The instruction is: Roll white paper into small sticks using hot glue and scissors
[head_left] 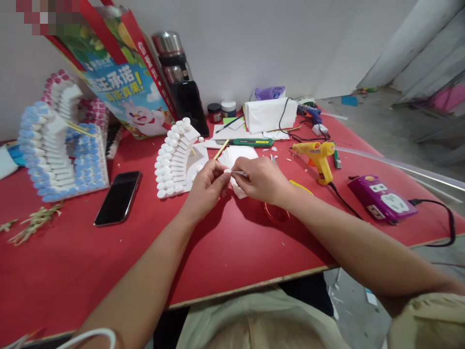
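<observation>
A small white strip (234,172) is held just above the red table (218,252). Its rounded end is pinched by the thumb and forefinger of the left hand (205,186). Its other end is clamped between the fingertips of the right hand (262,180). The remaining fingers of both hands are curled in.

A fan of white strips (238,154) is spread at twelve o'clock from the hands, partly hidden by them. A white stepped model (176,157) stands at ten o'clock. At two o'clock a yellow glue gun (318,156) stands on the table with its nozzle pointing towards the hands, and at three o'clock a purple power strip (381,199) lies. A phone (118,198) rests at nine o'clock, with a blue stepped model (60,155) beyond it.

The strip looks thin and easily creased, so a light pinch near each end is judged best, with the flat face kept untwisted. The wrists would be better steadied on the table, so that the small piece can be lined up squarely. The glue gun's nozzle should be treated as hot, and its cord kept away from the forearm.
</observation>
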Action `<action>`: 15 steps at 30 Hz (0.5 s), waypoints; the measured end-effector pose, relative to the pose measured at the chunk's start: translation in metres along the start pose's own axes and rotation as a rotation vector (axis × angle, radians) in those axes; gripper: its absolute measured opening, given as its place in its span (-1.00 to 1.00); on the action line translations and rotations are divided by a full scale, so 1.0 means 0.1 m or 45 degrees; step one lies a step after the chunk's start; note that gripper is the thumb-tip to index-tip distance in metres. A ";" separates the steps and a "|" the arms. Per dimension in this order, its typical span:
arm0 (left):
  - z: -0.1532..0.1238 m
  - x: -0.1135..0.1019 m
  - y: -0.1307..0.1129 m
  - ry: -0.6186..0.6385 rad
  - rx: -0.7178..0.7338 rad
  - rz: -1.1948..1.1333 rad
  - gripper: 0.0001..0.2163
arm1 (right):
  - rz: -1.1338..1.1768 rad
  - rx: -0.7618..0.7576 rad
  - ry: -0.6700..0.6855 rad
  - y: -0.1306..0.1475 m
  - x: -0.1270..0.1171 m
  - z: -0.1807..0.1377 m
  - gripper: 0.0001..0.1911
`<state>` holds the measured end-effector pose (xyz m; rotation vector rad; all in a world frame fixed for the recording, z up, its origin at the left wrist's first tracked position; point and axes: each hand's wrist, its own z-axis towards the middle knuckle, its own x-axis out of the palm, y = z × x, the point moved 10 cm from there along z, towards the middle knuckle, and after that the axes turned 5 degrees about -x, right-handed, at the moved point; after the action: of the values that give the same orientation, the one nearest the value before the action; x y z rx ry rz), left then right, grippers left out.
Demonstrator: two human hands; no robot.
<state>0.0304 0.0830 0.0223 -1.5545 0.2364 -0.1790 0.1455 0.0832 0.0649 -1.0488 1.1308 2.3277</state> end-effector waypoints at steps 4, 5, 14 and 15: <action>0.06 -0.12 -0.05 -0.015 0.089 -0.124 -0.84 | 0.918 0.454 0.043 -0.32 0.13 -0.01 -0.63; 0.07 -0.13 -0.05 -0.012 0.099 -0.144 -0.83 | 1.146 0.588 0.092 -0.37 0.22 -0.03 -0.56; 0.04 -0.14 -0.16 -0.006 0.153 -0.021 -0.80 | 2.049 0.873 0.534 -0.20 0.65 -0.16 -0.69; 0.03 -0.14 -0.18 -0.007 0.167 0.010 -0.81 | 2.078 0.879 0.547 -0.19 0.65 -0.17 -0.69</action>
<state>0.0186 0.0892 0.0410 -1.4237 0.2226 -0.1805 0.1211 0.0808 -0.0010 -0.2032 3.5311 1.9700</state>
